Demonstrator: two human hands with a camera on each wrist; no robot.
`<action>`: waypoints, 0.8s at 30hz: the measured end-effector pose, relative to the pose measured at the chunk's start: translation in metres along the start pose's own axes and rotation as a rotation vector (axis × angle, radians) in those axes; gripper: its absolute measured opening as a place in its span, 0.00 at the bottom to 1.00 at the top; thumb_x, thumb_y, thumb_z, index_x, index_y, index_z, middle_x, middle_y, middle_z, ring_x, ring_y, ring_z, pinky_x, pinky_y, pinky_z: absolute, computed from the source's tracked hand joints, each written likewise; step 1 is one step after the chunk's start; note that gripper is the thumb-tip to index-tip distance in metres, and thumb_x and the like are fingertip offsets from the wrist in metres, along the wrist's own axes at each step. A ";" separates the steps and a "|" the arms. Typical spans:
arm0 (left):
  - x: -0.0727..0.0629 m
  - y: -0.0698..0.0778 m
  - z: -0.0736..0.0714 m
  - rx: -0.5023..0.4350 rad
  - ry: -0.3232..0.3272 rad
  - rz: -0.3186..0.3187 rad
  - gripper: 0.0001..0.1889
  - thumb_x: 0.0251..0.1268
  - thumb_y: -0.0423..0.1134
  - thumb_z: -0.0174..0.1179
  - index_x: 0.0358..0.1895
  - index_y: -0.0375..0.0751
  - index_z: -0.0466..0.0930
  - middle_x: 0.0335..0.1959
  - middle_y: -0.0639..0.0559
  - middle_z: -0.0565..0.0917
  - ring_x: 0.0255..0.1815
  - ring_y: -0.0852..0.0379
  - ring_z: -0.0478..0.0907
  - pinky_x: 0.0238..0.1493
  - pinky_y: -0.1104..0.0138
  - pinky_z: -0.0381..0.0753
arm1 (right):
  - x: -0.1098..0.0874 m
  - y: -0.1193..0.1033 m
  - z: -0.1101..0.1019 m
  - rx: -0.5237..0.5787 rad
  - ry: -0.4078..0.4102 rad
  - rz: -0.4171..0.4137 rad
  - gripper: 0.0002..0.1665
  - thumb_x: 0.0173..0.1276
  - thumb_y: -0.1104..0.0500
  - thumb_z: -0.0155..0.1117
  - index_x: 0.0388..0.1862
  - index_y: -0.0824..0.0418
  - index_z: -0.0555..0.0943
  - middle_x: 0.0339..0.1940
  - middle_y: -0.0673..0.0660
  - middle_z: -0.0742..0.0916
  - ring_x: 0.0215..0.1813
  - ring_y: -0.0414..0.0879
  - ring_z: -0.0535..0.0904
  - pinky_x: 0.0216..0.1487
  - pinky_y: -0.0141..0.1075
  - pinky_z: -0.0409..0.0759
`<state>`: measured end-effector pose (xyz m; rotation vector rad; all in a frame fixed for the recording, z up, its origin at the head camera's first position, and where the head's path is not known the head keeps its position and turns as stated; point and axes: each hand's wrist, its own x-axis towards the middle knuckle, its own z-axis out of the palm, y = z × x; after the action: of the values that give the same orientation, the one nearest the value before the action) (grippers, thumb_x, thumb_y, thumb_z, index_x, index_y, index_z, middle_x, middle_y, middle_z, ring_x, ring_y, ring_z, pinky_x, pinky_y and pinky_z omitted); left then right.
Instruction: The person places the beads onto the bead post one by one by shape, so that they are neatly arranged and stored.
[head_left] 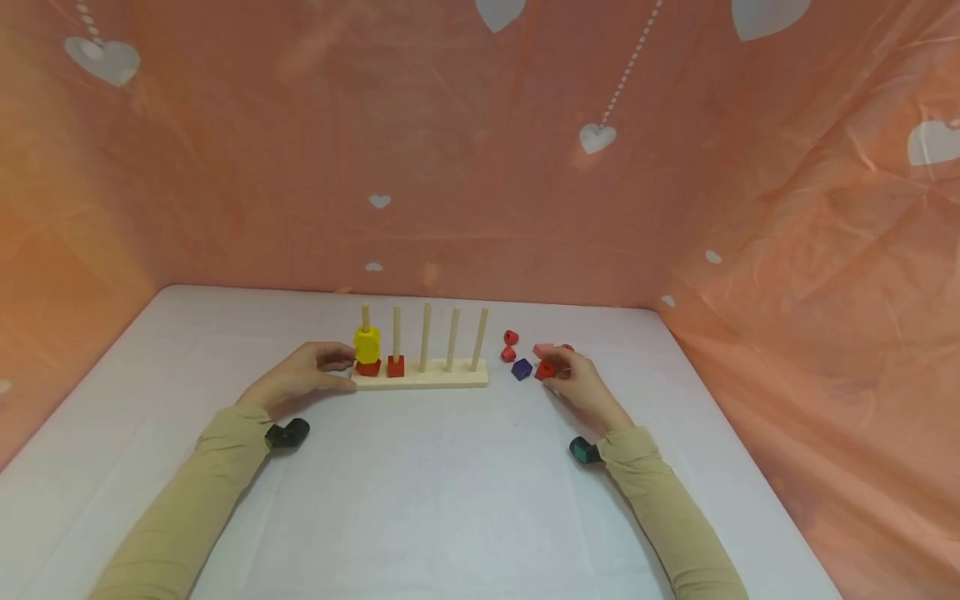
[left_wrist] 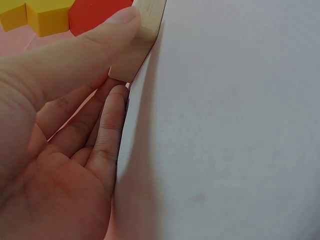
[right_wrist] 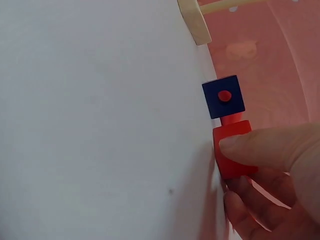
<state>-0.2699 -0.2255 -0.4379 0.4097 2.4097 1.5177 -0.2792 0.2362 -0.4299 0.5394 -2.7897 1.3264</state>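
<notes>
A wooden peg stand (head_left: 431,380) with several upright pegs lies on the white table. On its leftmost peg are yellow blocks (head_left: 367,345) above a red block (head_left: 368,369); a red cube (head_left: 396,367) sits on the second peg. My left hand (head_left: 303,372) grips the stand's left end, thumb in front and fingers against the end and behind. Off the stand's right end, my right hand (head_left: 583,387) pinches a red block (right_wrist: 231,165) between thumb and fingers. Close beside that block is a dark blue cube (right_wrist: 214,104) with a hole through it.
Two small red blocks (head_left: 510,337) lie between the stand and the blue cube, farther back. A pink block (head_left: 542,350) and another red piece (head_left: 567,347) are behind my right hand. An orange-pink curtain (head_left: 420,167) with hearts hangs at the table's back edge.
</notes>
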 end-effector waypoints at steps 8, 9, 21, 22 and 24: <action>-0.002 0.003 0.000 -0.025 -0.004 -0.015 0.37 0.53 0.40 0.71 0.65 0.31 0.66 0.64 0.36 0.70 0.64 0.42 0.67 0.66 0.54 0.65 | 0.004 -0.013 -0.011 -0.076 0.034 -0.077 0.24 0.61 0.74 0.62 0.57 0.65 0.77 0.50 0.60 0.83 0.49 0.53 0.79 0.53 0.46 0.79; -0.002 0.003 0.000 -0.025 -0.004 -0.014 0.37 0.53 0.40 0.71 0.65 0.31 0.66 0.64 0.36 0.70 0.64 0.42 0.67 0.66 0.54 0.65 | 0.005 -0.017 -0.013 -0.087 0.040 -0.087 0.24 0.60 0.73 0.62 0.57 0.66 0.77 0.50 0.60 0.84 0.48 0.53 0.79 0.52 0.47 0.79; 0.000 -0.001 -0.001 -0.031 -0.009 -0.006 0.37 0.54 0.40 0.71 0.65 0.30 0.65 0.64 0.36 0.70 0.64 0.42 0.67 0.66 0.55 0.65 | 0.024 -0.081 -0.034 -0.029 0.087 -0.251 0.23 0.63 0.68 0.66 0.58 0.66 0.77 0.49 0.59 0.83 0.51 0.51 0.77 0.55 0.48 0.77; 0.000 -0.001 -0.001 -0.030 -0.009 -0.005 0.37 0.54 0.40 0.71 0.65 0.30 0.65 0.64 0.36 0.70 0.64 0.42 0.67 0.66 0.55 0.65 | 0.026 -0.087 -0.034 -0.023 0.086 -0.269 0.23 0.63 0.68 0.66 0.58 0.66 0.76 0.49 0.59 0.83 0.52 0.51 0.77 0.55 0.47 0.77; 0.001 -0.001 -0.001 -0.026 -0.009 -0.005 0.38 0.54 0.41 0.71 0.65 0.30 0.65 0.64 0.36 0.70 0.64 0.42 0.67 0.66 0.54 0.64 | 0.029 -0.099 -0.033 -0.001 0.080 -0.306 0.23 0.63 0.69 0.65 0.58 0.67 0.76 0.49 0.59 0.83 0.52 0.50 0.77 0.55 0.47 0.76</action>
<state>-0.2710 -0.2267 -0.4382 0.4041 2.3803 1.5403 -0.2802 0.1948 -0.3298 0.8516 -2.5157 1.2508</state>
